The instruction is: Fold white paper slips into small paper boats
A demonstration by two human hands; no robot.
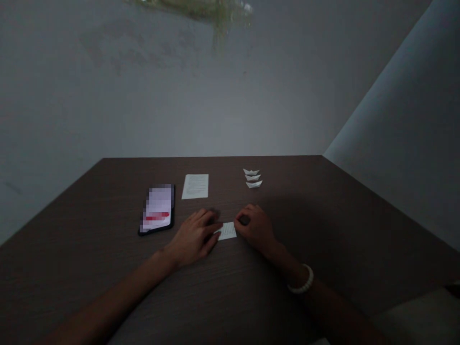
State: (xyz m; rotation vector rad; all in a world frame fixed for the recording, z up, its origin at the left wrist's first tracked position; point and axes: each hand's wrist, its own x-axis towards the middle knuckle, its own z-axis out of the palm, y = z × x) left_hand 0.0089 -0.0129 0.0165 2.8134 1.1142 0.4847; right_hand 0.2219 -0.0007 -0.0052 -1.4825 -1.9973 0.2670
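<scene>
A small folded piece of printed paper [227, 231] lies on the dark wooden table between my two hands. My left hand [196, 235] rests to its left with fingers stretched and apart, the fingertips on the paper's left edge. At the right edge my right hand [256, 227] is closed, thumb and index finger pinched together on the paper's side. A pale beaded bracelet [304, 282] circles the right wrist. Past the right hand, three small folded paper boats [253, 178] stand in a short column.
A phone [157, 208] with a lit, blurred screen lies left of my left hand. Behind that hand is a flat printed sheet [196, 186]. The table [108, 182] runs up to a grey wall [179, 110], and another wall slants along the right.
</scene>
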